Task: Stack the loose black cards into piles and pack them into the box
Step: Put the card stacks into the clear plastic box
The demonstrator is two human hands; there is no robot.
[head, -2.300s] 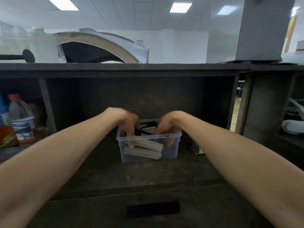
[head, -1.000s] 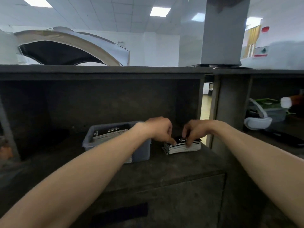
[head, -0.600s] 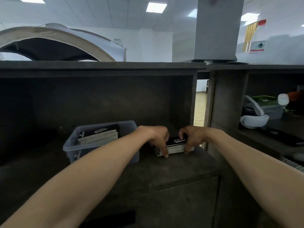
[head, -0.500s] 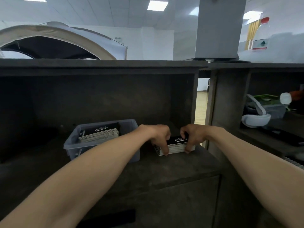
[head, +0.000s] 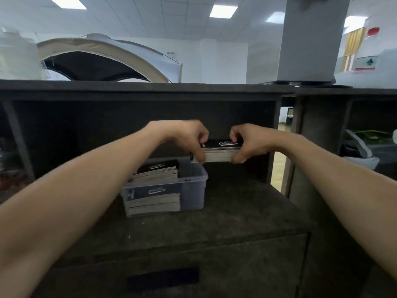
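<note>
Both hands grip one pile (head: pixel 219 155) of black cards by its ends: the left hand (head: pixel 189 136) pinches the left end, the right hand (head: pixel 251 140) the right, fingers curled over the top and thumbs on the near side. The pile hangs level in the air, clear of the counter (head: pixel 236 211), just above the right back corner of the clear box (head: pixel 193 190). A second pile (head: pixel 159 171) lies inside the box, against its left side, black face up.
</note>
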